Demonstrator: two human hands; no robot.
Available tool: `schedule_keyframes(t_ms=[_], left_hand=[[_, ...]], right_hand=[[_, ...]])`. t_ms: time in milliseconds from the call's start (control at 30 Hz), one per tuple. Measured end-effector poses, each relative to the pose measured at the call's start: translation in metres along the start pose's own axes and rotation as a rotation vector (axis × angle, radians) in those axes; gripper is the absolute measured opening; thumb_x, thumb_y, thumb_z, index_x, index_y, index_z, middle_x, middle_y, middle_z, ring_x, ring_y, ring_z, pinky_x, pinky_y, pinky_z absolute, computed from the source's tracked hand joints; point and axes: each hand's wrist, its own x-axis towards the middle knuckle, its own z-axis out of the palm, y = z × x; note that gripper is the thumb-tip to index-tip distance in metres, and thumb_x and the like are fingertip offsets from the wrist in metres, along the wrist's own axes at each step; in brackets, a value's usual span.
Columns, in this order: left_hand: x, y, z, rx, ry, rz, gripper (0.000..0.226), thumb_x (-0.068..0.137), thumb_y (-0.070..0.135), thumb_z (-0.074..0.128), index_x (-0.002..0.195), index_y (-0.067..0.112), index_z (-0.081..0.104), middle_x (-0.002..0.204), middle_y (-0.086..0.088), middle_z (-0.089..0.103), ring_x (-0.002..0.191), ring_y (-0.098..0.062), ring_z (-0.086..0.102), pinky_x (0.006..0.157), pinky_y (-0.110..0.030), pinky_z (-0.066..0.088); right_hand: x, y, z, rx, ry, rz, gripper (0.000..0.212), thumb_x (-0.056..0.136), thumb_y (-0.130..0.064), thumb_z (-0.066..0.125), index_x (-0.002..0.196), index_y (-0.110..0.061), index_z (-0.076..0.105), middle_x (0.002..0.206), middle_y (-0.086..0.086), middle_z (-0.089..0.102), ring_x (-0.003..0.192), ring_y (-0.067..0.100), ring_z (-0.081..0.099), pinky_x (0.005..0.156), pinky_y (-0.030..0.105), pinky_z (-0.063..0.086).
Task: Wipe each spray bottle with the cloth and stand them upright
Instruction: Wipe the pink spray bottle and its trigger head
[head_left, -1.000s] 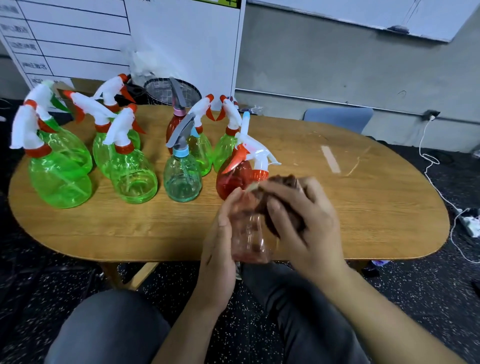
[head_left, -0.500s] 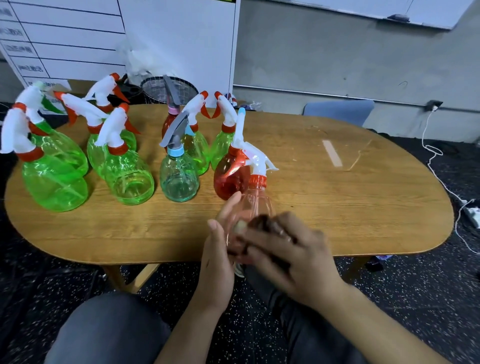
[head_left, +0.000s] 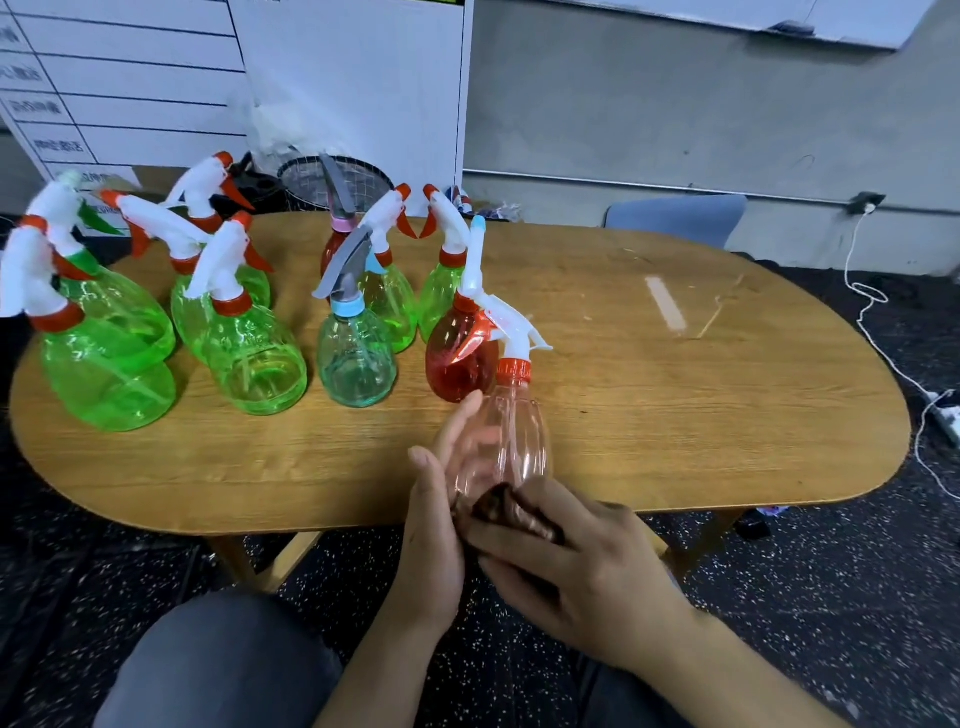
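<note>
Pale pink spray bottle held at the counter's near edge, cloth applied to its base.

The pink spray bottle (head_left: 511, 431), tilted slightly with its white trigger head away from the person, is supported by the left hand (head_left: 436, 525), fingers nearly straight along its left side. A dark brown cloth (head_left: 501, 506) is gripped by the right hand (head_left: 576, 566), fingers curled round it, and pressed against the bottle's base. Green, teal and red bottles (head_left: 249, 353) are stood upright on the wooden counter (head_left: 675, 415) behind.
</note>
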Motion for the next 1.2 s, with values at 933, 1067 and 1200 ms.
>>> schedule_keyframes(t_ms=[933,1067,1200], left_hand=[[-0.003,-0.006,0.013,-0.022,-0.038,0.013,0.048,0.108,0.039,0.044,0.154,0.036,0.053,0.153,0.000,0.062,0.145,-0.023,0.056,0.117,-0.056,0.046],[-0.001,-0.007,0.004,-0.057,0.000,0.010,0.045,0.108,0.036,0.042,0.149,0.045,0.058,0.155,-0.006,0.060,0.144,-0.027,0.057,0.118,-0.060,0.045],[0.000,-0.006,0.001,-0.119,0.019,0.008,0.049,0.107,0.031,0.039,0.154,0.035,0.052,0.141,-0.012,0.069,0.131,-0.032,0.067,0.103,-0.041,0.058]], right_hand=[[0.029,0.026,-0.003,0.151,0.165,0.554,0.035,0.108,-0.045,0.049,0.133,-0.033,0.070,0.097,-0.014,0.049,0.083,0.003,0.056,0.064,0.016,0.046],[0.008,0.014,0.001,0.128,0.097,0.261,0.031,0.106,-0.036,0.060,0.133,-0.027,0.073,0.104,-0.002,0.053,0.078,0.007,0.055,0.061,0.019,0.050],[-0.011,0.006,0.003,0.086,0.023,-0.001,0.025,0.100,-0.026,0.073,0.124,-0.024,0.078,0.121,0.003,0.064,0.089,0.015,0.066,0.072,0.023,0.057]])
